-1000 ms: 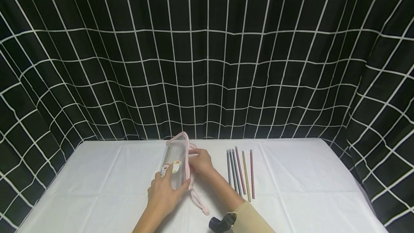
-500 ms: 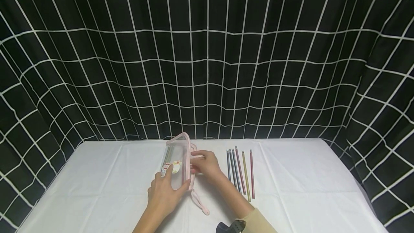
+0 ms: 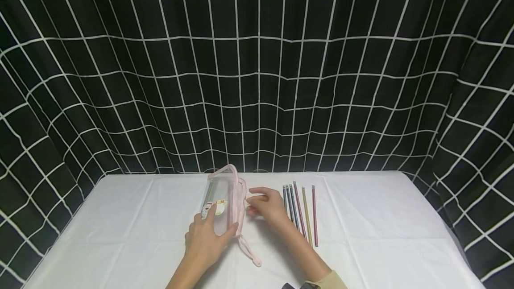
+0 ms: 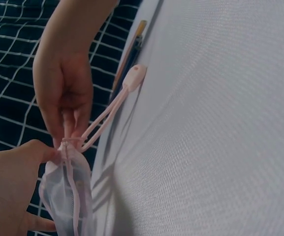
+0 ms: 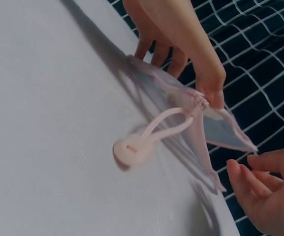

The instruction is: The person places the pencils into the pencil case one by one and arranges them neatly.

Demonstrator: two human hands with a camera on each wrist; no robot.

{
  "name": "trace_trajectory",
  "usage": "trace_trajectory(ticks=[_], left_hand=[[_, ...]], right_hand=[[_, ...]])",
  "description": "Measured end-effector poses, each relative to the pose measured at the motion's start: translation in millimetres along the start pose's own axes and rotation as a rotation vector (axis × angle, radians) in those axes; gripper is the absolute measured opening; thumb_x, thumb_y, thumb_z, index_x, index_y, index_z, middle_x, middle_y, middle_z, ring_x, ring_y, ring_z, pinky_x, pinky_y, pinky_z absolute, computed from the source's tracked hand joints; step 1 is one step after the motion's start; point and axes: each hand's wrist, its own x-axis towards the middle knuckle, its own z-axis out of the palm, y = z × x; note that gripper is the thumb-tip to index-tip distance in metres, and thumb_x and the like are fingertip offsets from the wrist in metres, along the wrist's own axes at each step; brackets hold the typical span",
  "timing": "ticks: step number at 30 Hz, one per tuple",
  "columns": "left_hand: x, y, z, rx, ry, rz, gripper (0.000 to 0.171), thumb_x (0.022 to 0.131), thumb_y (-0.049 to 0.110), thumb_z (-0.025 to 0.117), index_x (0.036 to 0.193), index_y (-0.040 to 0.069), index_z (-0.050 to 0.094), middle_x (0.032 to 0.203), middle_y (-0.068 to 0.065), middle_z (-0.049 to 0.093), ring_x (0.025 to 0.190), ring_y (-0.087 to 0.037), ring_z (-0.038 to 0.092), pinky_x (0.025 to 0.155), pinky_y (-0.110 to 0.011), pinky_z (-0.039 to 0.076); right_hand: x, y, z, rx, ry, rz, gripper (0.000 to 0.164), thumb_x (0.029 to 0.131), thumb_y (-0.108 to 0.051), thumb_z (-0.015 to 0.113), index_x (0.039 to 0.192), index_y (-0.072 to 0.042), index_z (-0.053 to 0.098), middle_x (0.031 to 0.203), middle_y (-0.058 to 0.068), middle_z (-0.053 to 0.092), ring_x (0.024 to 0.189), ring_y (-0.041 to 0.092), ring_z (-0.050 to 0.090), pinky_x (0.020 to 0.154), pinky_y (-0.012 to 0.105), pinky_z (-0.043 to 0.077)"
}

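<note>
1. Two bare hands show low in the head view, with a long see-through mesh pouch edged in pink (image 3: 222,191) just left of centre. Its long axis runs up the frame and its pink-rimmed mouth faces right. The left hand (image 3: 204,237) grips its lower end, thumb on the rim. The right hand (image 3: 270,208), nearer the mouth, is just beside it, fingers loosely bent around nothing. Right of that lie six slim pencils (image 3: 299,206), dark blue, red and gold, on a white cloth (image 3: 132,217); the right hand stands between them and the pouch, its forearm covering some lower ends.

2. From the left wrist, a pink cord with an oval pull (image 4: 134,76) sticks out at upper centre. Right fingertips overlap the pouch's end; contact I can't judge here.

3. From the right wrist, the mouth gapes toward lower right, the right fingertips near its corner but apart.
</note>
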Motion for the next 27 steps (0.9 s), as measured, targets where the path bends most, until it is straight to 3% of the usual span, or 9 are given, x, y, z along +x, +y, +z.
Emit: trace_trajectory(ticks=[11, 27], left_hand=[[-0.7, 0.1, -0.7, 0.001, 0.005, 0.008, 0.084, 0.091, 0.062, 0.069, 0.151, 0.005, 0.055, 0.119, -0.031, 0.060, 0.106, -0.049, 0.064, 0.088, -0.066, 0.049], [-2.0, 0.6, -0.2, 0.001, 0.004, 0.006, 0.083, 0.090, 0.062, 0.070, 0.150, 0.005, 0.057, 0.124, -0.032, 0.060, 0.109, -0.051, 0.063, 0.088, -0.068, 0.049]], right_hand=[[-3, 5, -18, -0.226, 0.100, -0.068, 0.035, 0.092, 0.001, 0.070, 0.126, 0.011, 0.067, 0.097, 0.023, 0.076, 0.077, 0.034, 0.078, 0.069, 0.037, 0.064], [-6, 2, -47, -0.457, 0.209, -0.153, 0.035, 0.092, -0.002, 0.074, 0.124, 0.010, 0.069, 0.097, 0.023, 0.077, 0.075, 0.033, 0.077, 0.066, 0.033, 0.063]])
